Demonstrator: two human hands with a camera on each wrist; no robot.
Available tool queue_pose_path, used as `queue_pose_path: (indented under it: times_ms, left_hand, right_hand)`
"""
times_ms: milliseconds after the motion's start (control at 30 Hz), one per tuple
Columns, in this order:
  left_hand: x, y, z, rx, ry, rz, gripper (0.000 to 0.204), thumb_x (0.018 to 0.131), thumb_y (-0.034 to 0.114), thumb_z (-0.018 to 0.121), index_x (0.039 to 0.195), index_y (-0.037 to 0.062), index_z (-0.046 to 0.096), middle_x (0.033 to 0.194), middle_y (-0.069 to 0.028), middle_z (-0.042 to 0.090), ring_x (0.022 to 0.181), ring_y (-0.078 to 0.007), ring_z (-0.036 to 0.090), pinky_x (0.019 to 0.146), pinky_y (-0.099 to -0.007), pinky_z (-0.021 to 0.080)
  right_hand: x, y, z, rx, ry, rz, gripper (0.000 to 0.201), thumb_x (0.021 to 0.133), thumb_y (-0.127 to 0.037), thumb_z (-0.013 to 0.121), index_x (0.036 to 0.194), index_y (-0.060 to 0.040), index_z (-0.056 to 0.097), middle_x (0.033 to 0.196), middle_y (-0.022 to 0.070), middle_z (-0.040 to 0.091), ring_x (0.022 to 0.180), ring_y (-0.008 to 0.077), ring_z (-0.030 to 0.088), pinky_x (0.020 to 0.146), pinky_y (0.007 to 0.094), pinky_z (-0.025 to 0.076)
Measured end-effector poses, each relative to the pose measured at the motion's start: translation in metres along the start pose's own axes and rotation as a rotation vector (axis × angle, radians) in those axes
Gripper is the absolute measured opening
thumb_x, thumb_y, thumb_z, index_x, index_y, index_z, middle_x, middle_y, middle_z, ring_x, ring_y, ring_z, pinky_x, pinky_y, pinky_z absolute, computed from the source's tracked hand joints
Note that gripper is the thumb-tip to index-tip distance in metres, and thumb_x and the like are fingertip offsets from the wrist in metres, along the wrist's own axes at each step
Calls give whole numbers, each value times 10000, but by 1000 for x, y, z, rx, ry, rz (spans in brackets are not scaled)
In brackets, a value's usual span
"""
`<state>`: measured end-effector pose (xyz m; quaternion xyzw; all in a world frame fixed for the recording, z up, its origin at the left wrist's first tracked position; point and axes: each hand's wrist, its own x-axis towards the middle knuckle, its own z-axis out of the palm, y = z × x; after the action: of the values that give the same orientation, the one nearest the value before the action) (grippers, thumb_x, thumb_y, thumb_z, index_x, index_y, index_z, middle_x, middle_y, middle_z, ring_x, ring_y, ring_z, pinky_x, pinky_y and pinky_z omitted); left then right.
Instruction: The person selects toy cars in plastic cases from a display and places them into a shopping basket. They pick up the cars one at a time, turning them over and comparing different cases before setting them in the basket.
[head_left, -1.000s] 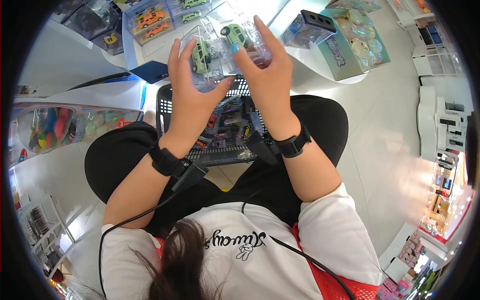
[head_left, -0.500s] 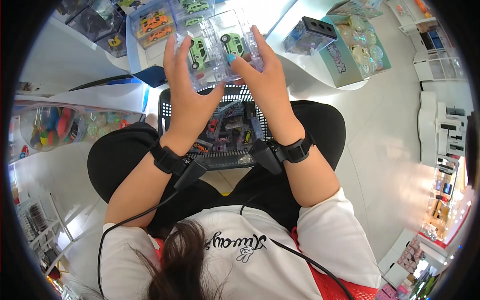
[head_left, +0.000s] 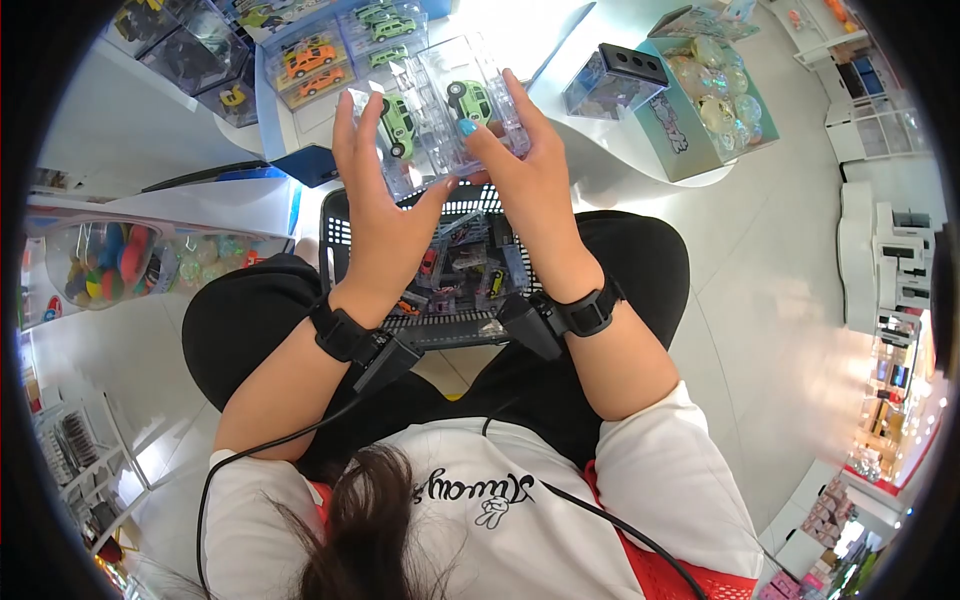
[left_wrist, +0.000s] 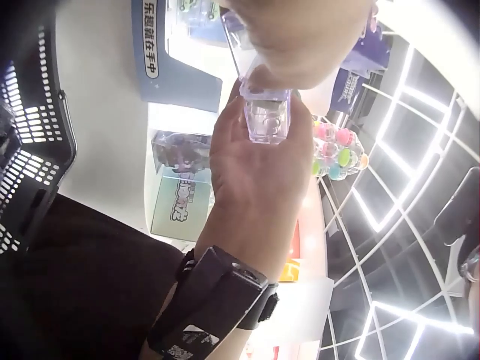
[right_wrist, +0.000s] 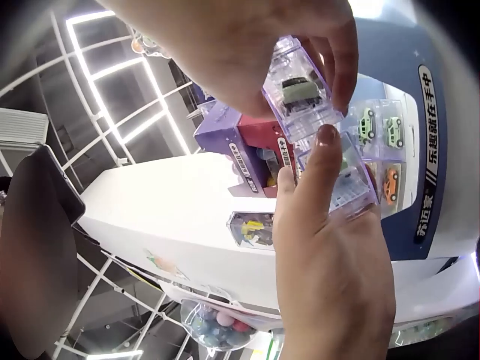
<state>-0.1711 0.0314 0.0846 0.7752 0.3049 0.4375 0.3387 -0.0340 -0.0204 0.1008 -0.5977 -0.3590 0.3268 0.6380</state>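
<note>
Both hands are up over the black basket (head_left: 335, 215) now, and the two clear boxes have drawn together since a second ago, lifted a touch higher toward the display shelf (head_left: 300, 110). The left hand (head_left: 380, 215) wraps its fingers round the left clear box (head_left: 395, 125) with its green toy car, thumb pressed on the near edge; the right hand (head_left: 525, 185) grips the right clear box (head_left: 470, 100) the same way. The boxes now sit side by side, touching, apparently being squared up as a pair above the basket.
</note>
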Motion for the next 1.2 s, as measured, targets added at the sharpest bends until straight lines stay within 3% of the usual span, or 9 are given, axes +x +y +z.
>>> queue_pose_path:
  times_ms: [333, 400, 500, 733, 833, 933, 1033, 1133, 1200]
  left_hand:
    - [-1, -2, -5, -19, -75, 1, 865, 744, -58, 667, 1455, 93, 201, 1512, -206, 76, 1414, -373, 130, 1119, -438, 258]
    - [-2, -5, -6, 55, -83, 40, 849, 748, -69, 654, 1452, 86, 206, 1511, -206, 77, 1414, -379, 122, 1111, -434, 280]
    - [-2, -3, -8, 116, -77, 90, 814, 739, -14, 652, 1436, 64, 240, 1511, -190, 146, 1400, -349, 176, 1126, -434, 215]
    - [-3, 0, -14, 114, -64, 122, 830, 736, -14, 655, 1440, 64, 221, 1513, -189, 150, 1399, -362, 169, 1132, -441, 194]
    - [-2, 0, -19, 165, -62, 192, 865, 727, -8, 668, 1448, 63, 194, 1512, -193, 153, 1399, -367, 167, 1132, -441, 194]
    - [-6, -3, -19, 203, -89, 203, 906, 713, -7, 684, 1458, 74, 175, 1511, -206, 145, 1396, -392, 152, 1128, -460, 177]
    - [-8, -9, -18, 208, -103, 230, 942, 701, 7, 707, 1467, 97, 168, 1511, -223, 128, 1392, -430, 120, 1122, -496, 151]
    - [-4, -12, -24, 200, -101, 276, 967, 696, 55, 741, 1470, 103, 162, 1511, -225, 127, 1392, -431, 131, 1113, -514, 178]
    - [7, -8, -30, 161, -101, 301, 977, 702, 94, 760, 1472, 107, 159, 1510, -225, 128, 1395, -419, 151, 1107, -521, 202]
  right_hand:
    - [5, -10, -8, -59, -98, 114, 700, 805, -112, 663, 1421, 1, 350, 963, 92, 600, 740, 99, 575, 569, 228, 513]
    - [7, -6, -11, -29, -151, 94, 709, 804, -114, 667, 1424, 1, 343, 971, 91, 598, 742, 100, 576, 555, 228, 517]
    - [6, -9, -12, -48, -179, 96, 718, 805, -112, 671, 1428, 3, 334, 1009, 100, 597, 748, 100, 578, 553, 229, 520]
    - [6, -13, -12, 63, -250, 109, 741, 823, -93, 662, 1451, -3, 280, 1069, 116, 599, 779, 101, 579, 575, 228, 524]
    - [4, -13, -9, 45, -283, 72, 749, 838, -97, 651, 1460, -1, 245, 1121, 134, 589, 828, 112, 594, 590, 225, 526]
    - [1, -8, -6, -33, -290, 35, 730, 881, -51, 603, 1492, -88, 205, 1127, 109, 559, 869, 118, 597, 643, 248, 529]
    - [-1, -4, -5, -107, -288, -60, 746, 889, -63, 603, 1501, -105, 179, 1148, 103, 549, 886, 114, 575, 673, 253, 515]
    - [-5, 1, -3, -134, -270, -82, 742, 880, -82, 606, 1472, 12, 168, 1206, 143, 545, 945, 147, 581, 803, 297, 508]
    - [-10, -4, 1, -14, -226, 27, 683, 887, -92, 600, 1448, 19, 227, 1190, 135, 555, 960, 154, 589, 799, 293, 511]
